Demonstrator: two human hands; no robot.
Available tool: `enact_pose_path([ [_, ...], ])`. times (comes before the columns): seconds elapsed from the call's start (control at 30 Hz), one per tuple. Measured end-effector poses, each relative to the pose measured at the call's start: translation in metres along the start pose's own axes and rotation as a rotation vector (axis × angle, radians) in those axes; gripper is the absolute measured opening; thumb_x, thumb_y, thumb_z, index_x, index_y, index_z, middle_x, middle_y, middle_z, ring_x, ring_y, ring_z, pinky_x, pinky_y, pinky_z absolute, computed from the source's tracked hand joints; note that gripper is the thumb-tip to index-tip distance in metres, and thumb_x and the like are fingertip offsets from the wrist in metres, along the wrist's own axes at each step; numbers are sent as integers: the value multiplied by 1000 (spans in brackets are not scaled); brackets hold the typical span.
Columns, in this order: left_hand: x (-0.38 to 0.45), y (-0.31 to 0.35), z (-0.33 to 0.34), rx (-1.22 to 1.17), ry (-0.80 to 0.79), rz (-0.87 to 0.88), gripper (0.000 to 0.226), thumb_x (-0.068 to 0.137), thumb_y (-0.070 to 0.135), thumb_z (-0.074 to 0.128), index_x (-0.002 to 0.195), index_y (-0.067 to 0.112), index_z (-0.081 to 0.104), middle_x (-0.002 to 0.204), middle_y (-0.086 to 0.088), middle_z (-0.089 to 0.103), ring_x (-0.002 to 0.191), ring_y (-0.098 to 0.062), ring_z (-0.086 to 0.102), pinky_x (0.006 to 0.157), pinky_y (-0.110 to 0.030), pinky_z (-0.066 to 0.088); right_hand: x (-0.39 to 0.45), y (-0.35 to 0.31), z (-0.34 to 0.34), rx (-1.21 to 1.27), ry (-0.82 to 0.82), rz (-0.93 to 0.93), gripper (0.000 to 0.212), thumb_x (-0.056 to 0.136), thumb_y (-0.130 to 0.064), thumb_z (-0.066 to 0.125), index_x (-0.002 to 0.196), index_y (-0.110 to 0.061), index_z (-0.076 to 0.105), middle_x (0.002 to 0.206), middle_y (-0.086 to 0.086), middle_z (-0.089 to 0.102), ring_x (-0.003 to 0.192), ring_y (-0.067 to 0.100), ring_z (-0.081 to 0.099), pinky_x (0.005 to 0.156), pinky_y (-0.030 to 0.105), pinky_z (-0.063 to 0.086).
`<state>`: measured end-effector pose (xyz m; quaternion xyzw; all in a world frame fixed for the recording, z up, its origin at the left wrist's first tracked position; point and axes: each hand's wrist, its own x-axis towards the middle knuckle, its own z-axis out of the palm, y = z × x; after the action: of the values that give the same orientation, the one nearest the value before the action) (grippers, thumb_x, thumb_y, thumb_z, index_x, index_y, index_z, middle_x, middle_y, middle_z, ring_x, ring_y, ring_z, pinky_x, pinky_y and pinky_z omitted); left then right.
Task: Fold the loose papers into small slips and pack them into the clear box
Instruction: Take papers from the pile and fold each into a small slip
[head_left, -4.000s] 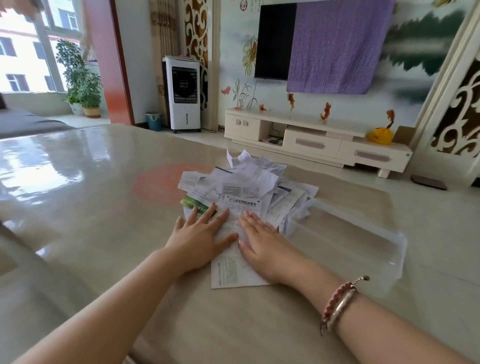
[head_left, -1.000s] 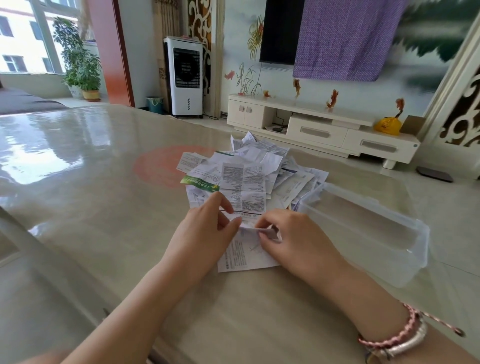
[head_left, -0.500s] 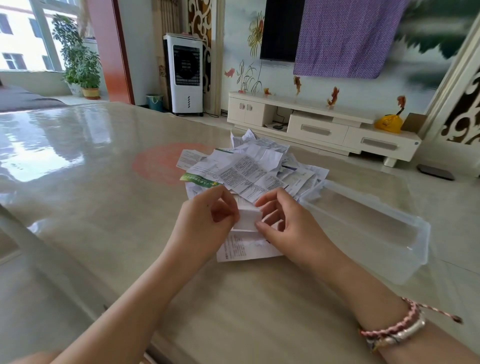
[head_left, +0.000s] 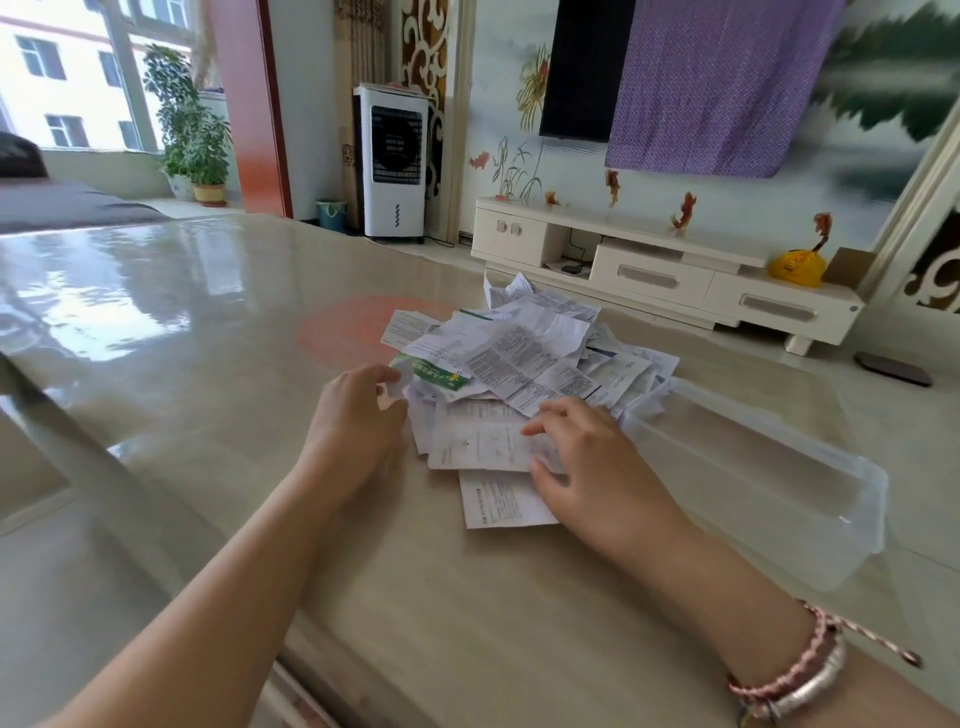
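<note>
Tabletop (head_left: 208, 415) bare leftward; clear box (head_left: 779, 483) nears right edge.

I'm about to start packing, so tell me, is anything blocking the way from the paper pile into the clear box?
Nothing visible blocks it. The clear box stands open-topped, no lid on it, right beside the paper pile, whose right edge reaches its rim. The right hand rests on a sheet next to it.

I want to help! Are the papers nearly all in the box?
Not yet. The clear box looks empty. The left hand pinches a small white piece, while the right hand rests on a sheet lying flat. The whole paper pile behind is still unfolded.
</note>
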<state>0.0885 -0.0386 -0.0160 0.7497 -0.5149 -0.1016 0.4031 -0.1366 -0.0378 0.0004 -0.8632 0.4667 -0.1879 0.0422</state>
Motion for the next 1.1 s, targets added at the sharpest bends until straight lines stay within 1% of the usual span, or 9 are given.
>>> enact_pose_path([
  [0.13, 7, -6, 0, 163, -70, -89, 33, 92, 18, 48, 123, 11, 60, 128, -14, 59, 125, -34, 42, 96, -35, 37, 13, -11, 0, -25, -76, 70, 46, 100, -45, 38, 141, -27, 44, 162, 3, 6, 148, 16, -1, 119, 35, 6],
  [0.2, 9, -5, 1, 237, -115, -84, 32, 93, 21, 43, 118, 8, 59, 144, -19, 42, 134, -36, 32, 106, -38, 28, 17, -12, 2, -54, -135, 107, 49, 100, -50, 31, 144, -30, 39, 162, 8, -1, 149, 19, -9, 119, 37, -1],
  [0.3, 8, -2, 0, 309, -165, -129, 36, 97, 30, 42, 123, 8, 54, 159, -20, -7, 146, -39, -3, 118, -48, 12, 16, -13, 7, -106, -242, 138, 55, 100, -54, 23, 150, -31, 26, 162, 11, 5, 149, 21, -5, 119, 38, -3],
  [0.4, 4, 0, -2, 262, -133, -137, 44, 98, 36, 44, 132, 9, 47, 158, -14, -20, 145, -35, -17, 118, -50, 9, 11, -13, 7, -182, -253, 94, 58, 101, -53, 22, 153, -29, 18, 161, 6, 13, 149, 18, 5, 121, 38, 1],
  [0.53, -4, 3, -1, 164, -6, -44, 50, 97, 36, 48, 143, 18, 39, 161, -8, -12, 146, -27, -13, 119, -46, 8, 6, -12, 5, -166, -82, -33, 50, 101, -40, 35, 148, -22, 33, 149, -3, 38, 142, 16, 24, 119, 33, 10],
  [0.7, -34, 15, -3, -12, 71, 210, 45, 92, 22, 58, 135, 26, 45, 157, 3, 19, 143, -22, 13, 112, -30, 16, 3, -8, 6, -78, 121, -219, 45, 81, 1, 63, 123, -14, 60, 113, 0, 59, 105, 22, 57, 100, 36, 44],
  [0.87, -59, 22, 4, -47, -99, 542, 57, 79, 13, 70, 130, 32, 53, 133, 12, 48, 118, -16, 46, 101, -34, 40, 0, -8, 7, -83, 78, -299, 50, 79, 6, 57, 122, -19, 58, 117, -2, 55, 99, 23, 58, 100, 39, 43],
  [0.97, -61, 19, 10, -16, -155, 526, 44, 79, 16, 70, 120, 30, 60, 118, 13, 58, 106, -10, 53, 90, -23, 42, -5, -9, 5, 92, 33, -267, 41, 86, -2, 53, 117, -27, 42, 116, -5, 56, 100, 19, 57, 87, 31, 43],
  [1.1, -58, 16, 12, -68, -145, 443, 24, 76, 12, 71, 95, 27, 70, 95, 12, 67, 89, -8, 60, 78, -17, 45, -7, -6, 3, 258, 25, -168, 44, 85, -14, 65, 98, -36, 28, 104, -10, 57, 100, 4, 58, 78, 31, 51],
])
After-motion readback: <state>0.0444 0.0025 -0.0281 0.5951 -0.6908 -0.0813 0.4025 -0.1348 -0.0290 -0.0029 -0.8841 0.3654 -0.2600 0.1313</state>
